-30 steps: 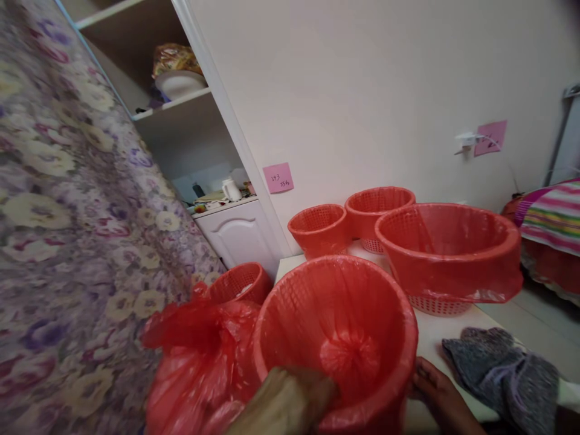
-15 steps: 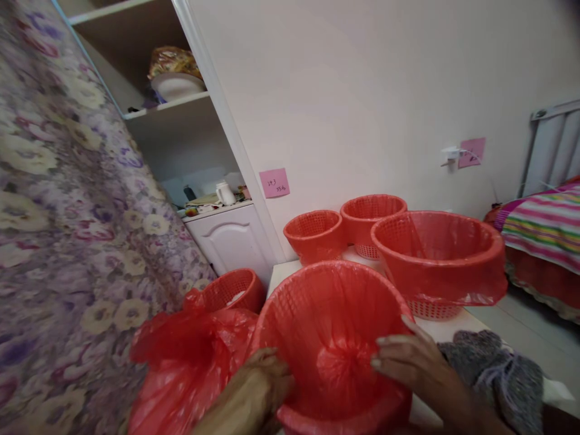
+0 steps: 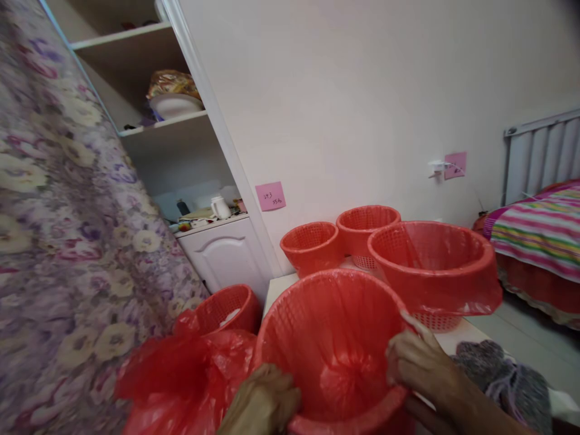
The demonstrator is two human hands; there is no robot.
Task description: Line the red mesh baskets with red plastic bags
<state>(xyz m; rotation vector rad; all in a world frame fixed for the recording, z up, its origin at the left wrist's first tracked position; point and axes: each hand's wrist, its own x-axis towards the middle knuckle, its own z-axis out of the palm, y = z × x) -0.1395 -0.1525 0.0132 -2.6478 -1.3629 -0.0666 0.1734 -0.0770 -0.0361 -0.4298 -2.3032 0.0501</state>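
Right in front of me stands a red plastic basket (image 3: 326, 302), lined with a thin red plastic bag (image 3: 348, 374) that bunches at the bottom. My left hand (image 3: 267, 396) is closed over the near left part of the rim. On the right side, my right hand (image 3: 421, 362) grips the rim and liner, with fingers curled inside and the thumb along the rim. Loose red plastic bags (image 3: 181, 374) are heaped just left of the basket.
Behind stand a bag-covered red basket (image 3: 435, 248) and two smaller ones (image 3: 312, 241) (image 3: 368, 220) on a white table (image 3: 276, 289). Another red basket (image 3: 229, 308) is at the left. Grey knitted fabric (image 3: 502, 374) lies right. A floral curtain (image 3: 81, 241), shelves and a bed (image 3: 539, 229) flank the room.
My right hand's fingers, stretched out inside the basket before, have drawn back and curled at the rim. My left hand has shifted slightly right. The view has tilted up a little.
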